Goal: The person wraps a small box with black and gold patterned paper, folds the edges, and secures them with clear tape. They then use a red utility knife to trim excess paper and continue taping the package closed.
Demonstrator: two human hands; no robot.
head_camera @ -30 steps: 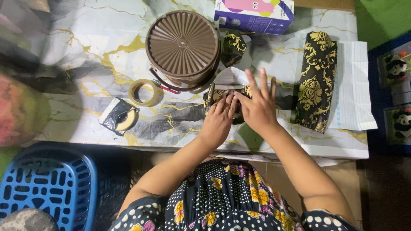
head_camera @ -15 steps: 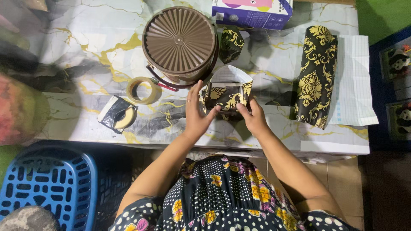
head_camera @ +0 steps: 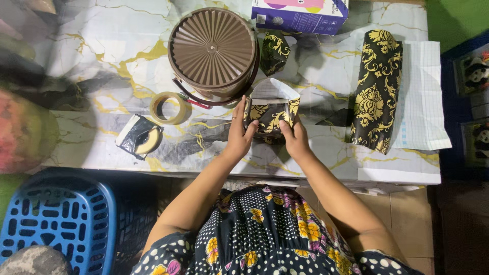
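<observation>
A small box (head_camera: 270, 114) half wrapped in black paper with gold flowers stands on the marble-patterned table (head_camera: 102, 56), a white flap of the paper sticking up behind it. My left hand (head_camera: 238, 133) grips its left side and my right hand (head_camera: 294, 138) grips its right side, thumbs on the front face. A roll of the same black and gold paper (head_camera: 376, 89) lies to the right on a white gridded sheet (head_camera: 423, 97).
A round brown ribbed lid on a container (head_camera: 213, 51) stands just behind the box. A tape roll (head_camera: 168, 108) and a black tape dispenser (head_camera: 138, 136) lie to the left. A purple carton (head_camera: 300, 14) is at the back, a wrapped scrap (head_camera: 275, 51) beside it. A blue basket (head_camera: 56, 224) sits lower left.
My hands were pressing flat on the paper a second ago; they have since taken the box by its sides and stood it up, with the white flap now raised behind.
</observation>
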